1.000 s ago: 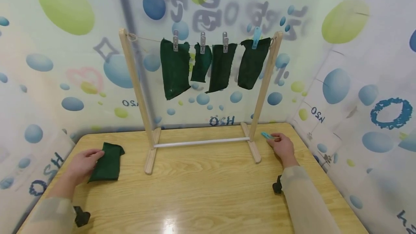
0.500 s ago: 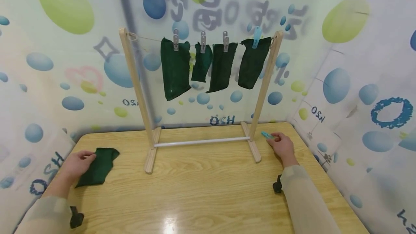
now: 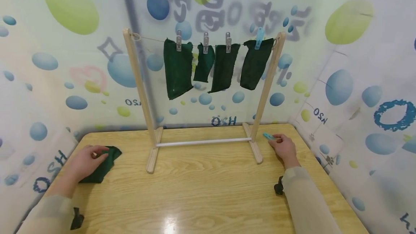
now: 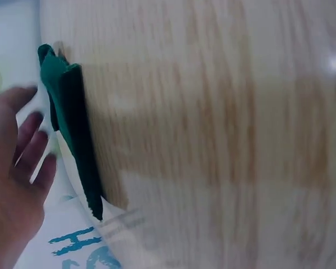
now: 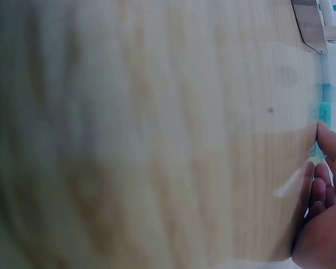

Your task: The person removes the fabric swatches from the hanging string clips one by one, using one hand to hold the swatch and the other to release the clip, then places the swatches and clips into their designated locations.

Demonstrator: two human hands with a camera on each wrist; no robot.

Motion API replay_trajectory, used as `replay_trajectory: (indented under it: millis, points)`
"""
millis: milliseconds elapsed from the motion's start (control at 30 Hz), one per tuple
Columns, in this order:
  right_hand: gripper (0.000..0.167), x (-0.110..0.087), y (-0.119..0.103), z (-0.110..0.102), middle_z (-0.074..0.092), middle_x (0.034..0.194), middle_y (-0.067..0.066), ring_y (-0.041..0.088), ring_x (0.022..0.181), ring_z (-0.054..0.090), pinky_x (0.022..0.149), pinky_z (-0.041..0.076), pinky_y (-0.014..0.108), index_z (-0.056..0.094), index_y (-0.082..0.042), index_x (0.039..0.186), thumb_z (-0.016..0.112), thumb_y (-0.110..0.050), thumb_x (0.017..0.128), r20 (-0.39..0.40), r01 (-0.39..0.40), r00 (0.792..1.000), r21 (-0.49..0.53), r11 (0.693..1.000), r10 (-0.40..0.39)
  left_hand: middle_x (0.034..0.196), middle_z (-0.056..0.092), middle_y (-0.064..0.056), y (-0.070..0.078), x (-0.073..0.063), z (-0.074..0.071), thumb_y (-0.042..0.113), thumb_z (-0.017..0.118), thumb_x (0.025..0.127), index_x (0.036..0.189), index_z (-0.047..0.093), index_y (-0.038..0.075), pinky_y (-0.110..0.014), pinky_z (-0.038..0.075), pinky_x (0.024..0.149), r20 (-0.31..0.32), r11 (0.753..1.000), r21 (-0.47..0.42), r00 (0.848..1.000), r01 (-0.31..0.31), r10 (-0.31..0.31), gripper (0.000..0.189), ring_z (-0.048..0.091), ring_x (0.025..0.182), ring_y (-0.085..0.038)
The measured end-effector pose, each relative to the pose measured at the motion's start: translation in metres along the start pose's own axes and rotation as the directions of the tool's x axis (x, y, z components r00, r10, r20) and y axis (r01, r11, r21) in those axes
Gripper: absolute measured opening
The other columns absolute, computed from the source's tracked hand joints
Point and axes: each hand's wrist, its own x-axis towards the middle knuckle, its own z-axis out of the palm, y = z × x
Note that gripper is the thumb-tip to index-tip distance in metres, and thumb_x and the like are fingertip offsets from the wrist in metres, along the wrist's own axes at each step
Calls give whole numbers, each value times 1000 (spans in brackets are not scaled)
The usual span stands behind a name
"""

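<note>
On the left side of the table lies a dark green piece of cloth, partly folded. My left hand hovers over its near-left part, thumb and forefinger apart. In the left wrist view, a gap shows between the loosely spread fingers and the green cloth. By the right foot of the wooden rack, my right hand pinches a light blue clothespin between thumb and fingers. In the right wrist view, that clothespin sticks out past the thumb.
A wooden rack with a white lower bar stands at the back of the table. Several green cloths hang from its string, held by grey clothespins and a light blue one. Patterned walls enclose the table.
My left hand moved the cloth a little left and laid it down, then let go and shifted slightly right over it. The right hand stays in place with its clothespin.
</note>
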Motion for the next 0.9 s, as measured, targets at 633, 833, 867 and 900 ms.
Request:
replay_trajectory:
  millis: [633,833,867,900]
  points:
    - [53,2,4,3,65,138,31,49,122,61,107,48,62,62,-2,148,67,-38,109,-5,3,1000,-29,1000,-3,98,62,-8,6,-1,0,28,75,106,148,61,-7,-36,45,76,226,998,-47,972,-47,57,57,50,80,-17]
    - [53,1,2,2,65,136,30,49,121,61,107,48,62,63,-2,148,67,-38,109,-9,4,1000,-33,999,-5,92,58,-6,2,-4,0,25,74,106,151,56,-9,-40,44,77,227,995,-45,968,-94,102,60,47,81,-18]
    - [53,2,2,2,65,136,30,49,121,61,106,48,62,62,-1,148,66,-38,109,-10,10,1000,-36,999,-10,92,58,-6,2,-4,0,24,74,106,152,55,-9,-41,44,77,228,994,-38,967,-106,112,60,46,81,-19]
    - [53,2,2,2,65,136,30,49,120,61,106,48,62,62,-1,148,66,-37,109,-10,12,1000,-37,999,-12,91,57,-6,2,-5,0,24,73,106,154,54,-9,-42,44,78,232,993,-34,966,-109,114,61,45,82,-20]
